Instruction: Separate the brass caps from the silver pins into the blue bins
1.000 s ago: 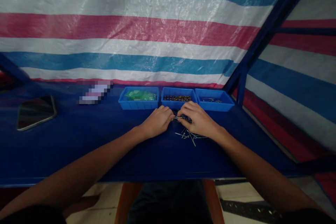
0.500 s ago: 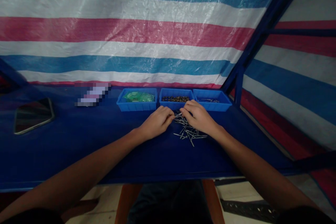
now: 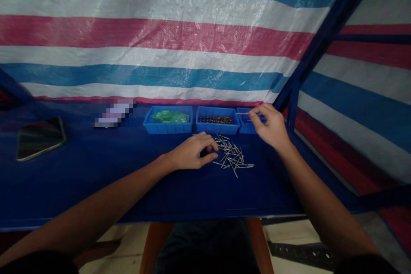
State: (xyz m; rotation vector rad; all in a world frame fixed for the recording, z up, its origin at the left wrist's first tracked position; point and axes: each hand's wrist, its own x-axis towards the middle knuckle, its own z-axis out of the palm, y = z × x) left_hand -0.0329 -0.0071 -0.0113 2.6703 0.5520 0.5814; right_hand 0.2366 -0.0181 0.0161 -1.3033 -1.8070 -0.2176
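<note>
Over the right-hand blue bin [image 3: 253, 128], my right hand [image 3: 271, 126] pinches a thin metal pin [image 3: 241, 114] between thumb and fingertips, its free end pointing left. My left hand [image 3: 194, 152] rests at the left edge of a loose pile of silvery metal pins [image 3: 233, 156] on the blue table. Its thumb and forefinger are apart, with nothing visible between them. The other fingers are curled and partly hidden. My right hand covers much of the bin under it, so its contents hardly show.
A middle blue bin [image 3: 218, 128] holds small brownish metal parts [image 3: 216, 120]. The left blue bin [image 3: 168, 128] contains green plastic packaging [image 3: 170, 116]. A phone [image 3: 41, 139] and a blurred-out item [image 3: 114, 113] lie to the left. A striped sheet [image 3: 160, 34] hangs behind the table.
My right hand has moved from the pile up and right to the right-hand bin, with a pin in its fingers. My left hand's thumb and forefinger have parted beside the pile.
</note>
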